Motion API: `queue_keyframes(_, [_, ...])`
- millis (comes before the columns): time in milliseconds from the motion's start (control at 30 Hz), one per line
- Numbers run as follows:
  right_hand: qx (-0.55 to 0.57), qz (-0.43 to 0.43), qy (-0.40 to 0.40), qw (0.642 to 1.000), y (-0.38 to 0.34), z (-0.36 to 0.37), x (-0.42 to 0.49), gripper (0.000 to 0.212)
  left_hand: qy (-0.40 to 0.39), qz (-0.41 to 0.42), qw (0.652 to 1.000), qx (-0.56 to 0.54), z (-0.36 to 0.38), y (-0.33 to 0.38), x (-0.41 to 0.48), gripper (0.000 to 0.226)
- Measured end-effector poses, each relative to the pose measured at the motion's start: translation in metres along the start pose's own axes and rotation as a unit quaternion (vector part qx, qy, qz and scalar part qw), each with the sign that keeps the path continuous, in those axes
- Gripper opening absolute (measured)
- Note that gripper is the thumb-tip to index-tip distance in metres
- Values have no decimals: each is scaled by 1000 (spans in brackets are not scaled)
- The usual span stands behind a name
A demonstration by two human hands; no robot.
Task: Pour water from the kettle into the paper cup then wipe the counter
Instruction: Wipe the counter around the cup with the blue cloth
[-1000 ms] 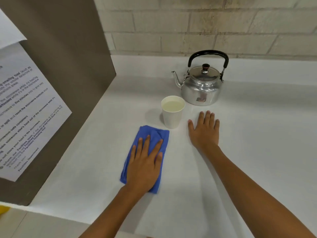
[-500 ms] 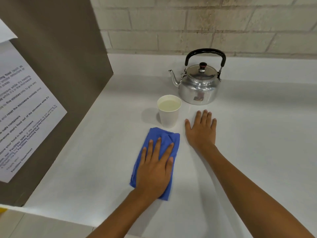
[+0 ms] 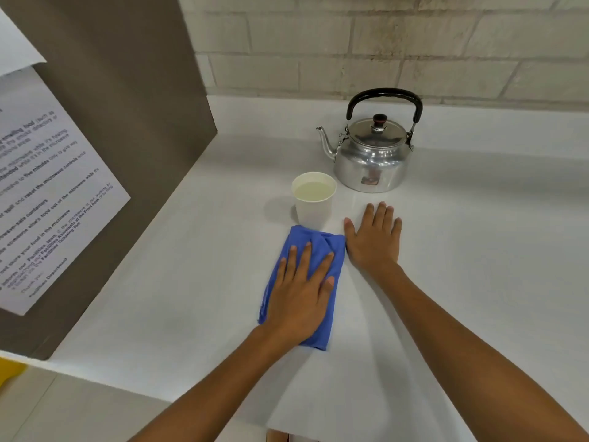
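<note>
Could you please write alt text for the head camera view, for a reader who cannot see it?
A person's left hand presses a blue cloth flat on a white counter, while the right hand rests palm-down beside it. Just beyond the cloth stands a paper cup filled with liquid, with a lidded metal kettle behind it near a brick wall.

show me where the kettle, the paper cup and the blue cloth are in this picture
kettle (image 3: 371, 167): head view, on its shiny metal body.
paper cup (image 3: 312, 212): head view, on its white outer wall.
blue cloth (image 3: 314, 242): head view, on the bare fabric beyond the fingers.
</note>
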State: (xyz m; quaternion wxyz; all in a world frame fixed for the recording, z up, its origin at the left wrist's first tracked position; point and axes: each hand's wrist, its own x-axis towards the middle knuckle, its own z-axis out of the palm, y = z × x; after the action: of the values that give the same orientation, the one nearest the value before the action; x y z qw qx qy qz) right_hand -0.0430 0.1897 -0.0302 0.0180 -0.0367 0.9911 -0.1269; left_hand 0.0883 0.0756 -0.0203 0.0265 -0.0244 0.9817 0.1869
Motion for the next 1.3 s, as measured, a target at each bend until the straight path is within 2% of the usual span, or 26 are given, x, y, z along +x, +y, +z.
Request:
queue_keyframes(33, [30, 4, -4, 1000, 0, -4, -1, 63, 1, -3, 998, -63, -8, -4, 0, 49])
queue_keyframes(100, [102, 20, -2, 995, 0, -18, -6, 59, 63, -9, 983, -175, -28, -19, 2, 46])
queue_keyframes(200, [138, -17, 64, 988, -10, -36, -36, 49, 156, -18, 974, -166, -52, -54, 16, 44])
queue_keyframes(267, [133, -84, 70, 985, -30, -39, -70, 41, 141, -51, 982, -113, -55, -76, 31, 46])
queue_keyframes(333, [111, -137, 32, 984, -55, -31, -99, 42, 101, -70, 990, -64, -48, -88, 47, 48])
queue_keyframes(433, [68, -130, -22, 989, -84, -9, -116, 55, 69, -58, 996, 19, -35, -95, 63, 49])
queue_keyframes(567, [-8, -111, -31, 993, -90, 8, -122, 61, 58, -54, 994, 78, -26, -101, 68, 51])
queue_keyframes(800, [-51, -116, 24, 992, -29, -6, -138, 51, 49, -47, 994, 91, -25, -104, 68, 52])
queue_keyframes(900, [-49, -66, 21, 996, 10, -13, -105, 53, 44, -46, 993, 94, -24, -103, 67, 52])
queue_keyframes(1000, [-65, -24, 12, 998, 11, -13, -61, 53, 46, -48, 993, 99, -24, -101, 67, 52])
queue_keyframes(1100, [-59, -81, 11, 995, -12, -6, -46, 53, 45, -45, 993, 99, -23, -101, 68, 52])
queue_keyframes(1200, [-31, -159, 1, 987, 7, -3, -60, 52, 47, -40, 993, 100, -23, -104, 67, 52])
queue_keyframes(1300, [-16, -147, 9, 989, 45, -11, -57, 51, 51, -41, 992, 104, -24, -103, 66, 53])
